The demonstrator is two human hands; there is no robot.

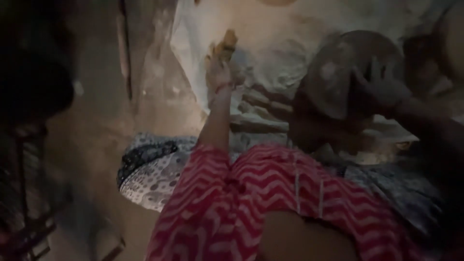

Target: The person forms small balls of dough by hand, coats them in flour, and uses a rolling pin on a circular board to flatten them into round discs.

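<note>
Dim, motion-blurred, dark left edge
</note>
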